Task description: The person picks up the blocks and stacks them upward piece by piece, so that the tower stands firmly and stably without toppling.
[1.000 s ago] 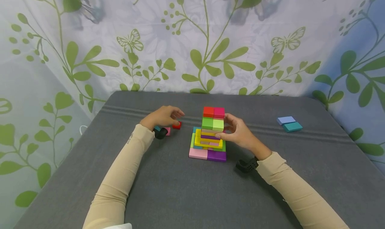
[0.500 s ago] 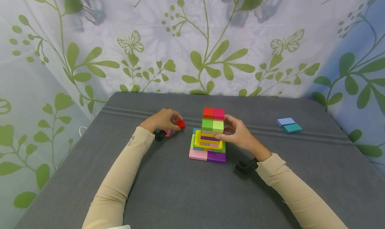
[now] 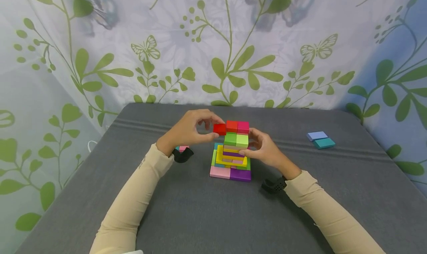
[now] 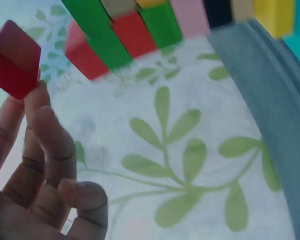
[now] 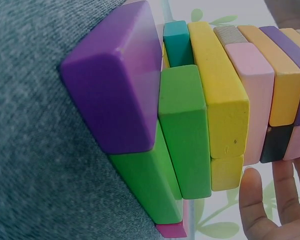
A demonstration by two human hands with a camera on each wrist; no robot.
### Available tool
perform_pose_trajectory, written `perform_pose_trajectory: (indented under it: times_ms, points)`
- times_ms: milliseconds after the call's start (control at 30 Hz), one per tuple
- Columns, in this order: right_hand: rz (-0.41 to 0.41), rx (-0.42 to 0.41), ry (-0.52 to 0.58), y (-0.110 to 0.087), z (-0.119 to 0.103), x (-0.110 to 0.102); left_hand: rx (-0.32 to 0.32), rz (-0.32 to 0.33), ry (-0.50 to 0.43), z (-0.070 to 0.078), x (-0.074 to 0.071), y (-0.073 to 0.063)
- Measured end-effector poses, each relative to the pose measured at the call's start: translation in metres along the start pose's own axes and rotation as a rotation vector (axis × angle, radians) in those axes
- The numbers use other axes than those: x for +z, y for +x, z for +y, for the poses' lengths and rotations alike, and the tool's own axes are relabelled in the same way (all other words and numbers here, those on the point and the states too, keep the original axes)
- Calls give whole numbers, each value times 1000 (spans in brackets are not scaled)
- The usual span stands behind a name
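A stepped tower of coloured wooden blocks (image 3: pixel 230 139) stands on the table, broad at the base and narrow at the top. Its top shows a red and a crimson block side by side, above two green ones. My left hand (image 3: pixel 190 129) pinches a red block (image 3: pixel 219 129) by the tower's upper left; the left wrist view shows this red block (image 4: pixel 15 60) at the fingertips. At the tower's right side, my right hand (image 3: pixel 265 146) grips the middle layers, thumb in front and fingers behind. Fingers (image 5: pixel 252 195) lie close against the lower blocks in the right wrist view.
A light blue block (image 3: pixel 317 135) and a teal block (image 3: pixel 324 142) lie together on the grey table (image 3: pixel 213 217) at right. Behind the left wrist, a pink block (image 3: pixel 184 148) and a bit of teal show. A leaf-patterned curtain (image 3: pixel 186 53) hangs behind.
My left hand picked up the red block from the table at left and brought it up and right to the tower's top. My right hand has stayed at the tower.
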State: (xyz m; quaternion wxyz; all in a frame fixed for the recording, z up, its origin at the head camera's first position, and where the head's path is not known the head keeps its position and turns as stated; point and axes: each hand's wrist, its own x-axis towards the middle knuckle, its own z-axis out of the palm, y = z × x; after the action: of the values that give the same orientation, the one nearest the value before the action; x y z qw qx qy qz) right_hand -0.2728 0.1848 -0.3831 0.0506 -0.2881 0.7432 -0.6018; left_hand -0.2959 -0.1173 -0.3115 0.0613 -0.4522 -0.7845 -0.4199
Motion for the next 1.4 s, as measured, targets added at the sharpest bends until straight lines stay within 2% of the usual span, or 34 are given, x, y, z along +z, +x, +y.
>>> perform_pose_trajectory:
  times_ms: [100, 233, 467, 800, 967, 1167, 1400]
  points:
    - [-4, 1, 1, 0, 0, 0, 47, 11, 21, 10, 5, 2]
    - [-12, -1, -1, -1, 0, 0, 55, -2, 103, 20, 9, 2]
    - [-11, -9, 0, 0, 1, -1, 62, -30, 246, 24, 14, 3]
    - [-11, -5, 6, 1, 1, -1, 23, -39, 255, 23, 15, 2]
    - [-10, -10, 2, 1, 2, -1, 66, -12, 214, 20, 17, 3]
    - [-10, -15, 3, 0, 3, -1, 122, 8, 219, 15, 20, 3]
    - [-10, -7, 8, 1, 1, -1, 122, 16, 222, 13, 21, 4]
